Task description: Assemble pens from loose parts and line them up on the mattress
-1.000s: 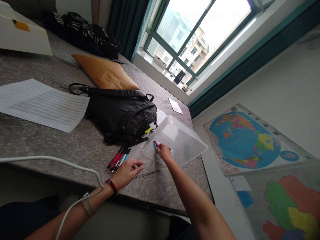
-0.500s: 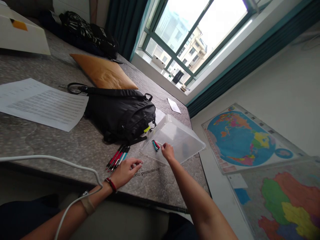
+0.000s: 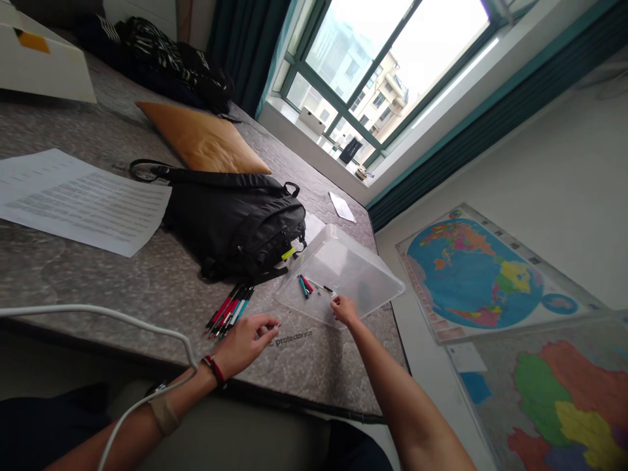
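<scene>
My right hand (image 3: 345,309) hovers at the near rim of a clear plastic box (image 3: 366,288) lying on the mattress, fingers loosely bent and holding nothing. A few coloured pens (image 3: 305,285) lie inside the box just beyond it. My left hand (image 3: 245,340) rests on the mattress with a red band at the wrist, its fingers pinched together at the tips on something too small to name. A bundle of red, black and blue pens (image 3: 228,311) lies just left of that hand, in front of a black backpack (image 3: 235,222).
Printed sheets (image 3: 78,199) lie at the left, an orange cushion (image 3: 201,140) behind the backpack, a white box (image 3: 44,65) at the far left. A white cable (image 3: 122,320) crosses my left arm. World maps (image 3: 471,275) lie on the floor to the right, below the window (image 3: 373,72).
My right hand set the pens it held down in the clear box, then drew back to the box's near rim. My left hand stayed put.
</scene>
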`<state>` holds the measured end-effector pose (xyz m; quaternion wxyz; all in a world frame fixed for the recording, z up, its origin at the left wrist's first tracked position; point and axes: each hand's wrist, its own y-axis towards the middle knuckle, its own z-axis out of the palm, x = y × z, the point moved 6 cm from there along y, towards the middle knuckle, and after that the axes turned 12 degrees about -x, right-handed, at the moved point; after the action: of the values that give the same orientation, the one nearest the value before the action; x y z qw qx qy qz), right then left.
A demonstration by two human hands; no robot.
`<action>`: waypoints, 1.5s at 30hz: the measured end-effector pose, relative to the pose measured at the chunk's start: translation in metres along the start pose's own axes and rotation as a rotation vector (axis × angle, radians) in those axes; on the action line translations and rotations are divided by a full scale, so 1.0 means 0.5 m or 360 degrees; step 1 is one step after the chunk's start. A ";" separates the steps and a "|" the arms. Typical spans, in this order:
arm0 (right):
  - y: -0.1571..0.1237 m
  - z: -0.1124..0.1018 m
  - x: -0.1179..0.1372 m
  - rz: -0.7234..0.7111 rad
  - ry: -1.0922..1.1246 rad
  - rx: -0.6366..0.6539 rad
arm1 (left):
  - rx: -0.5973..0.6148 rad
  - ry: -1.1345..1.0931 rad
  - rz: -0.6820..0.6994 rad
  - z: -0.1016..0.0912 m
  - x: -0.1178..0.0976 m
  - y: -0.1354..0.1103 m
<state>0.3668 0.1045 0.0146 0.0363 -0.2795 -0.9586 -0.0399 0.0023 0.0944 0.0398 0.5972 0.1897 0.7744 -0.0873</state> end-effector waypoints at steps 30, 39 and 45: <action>0.048 0.021 0.085 -0.0364 -0.0183 -0.0022 | 0.0005 0.0154 0.0004 0.009 0.034 0.027; 0.049 -0.020 0.062 -0.0146 0.0132 -0.0329 | 0.0001 0.0182 0.0042 0.012 0.037 0.033; 0.017 -0.016 0.026 0.0005 0.0483 -0.0260 | 0.0012 0.0220 0.0059 0.013 0.036 0.029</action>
<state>0.3609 0.1178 0.0240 0.1578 -0.2739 -0.9352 -0.1594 0.0098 0.1086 0.0223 0.5432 0.2118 0.8098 -0.0658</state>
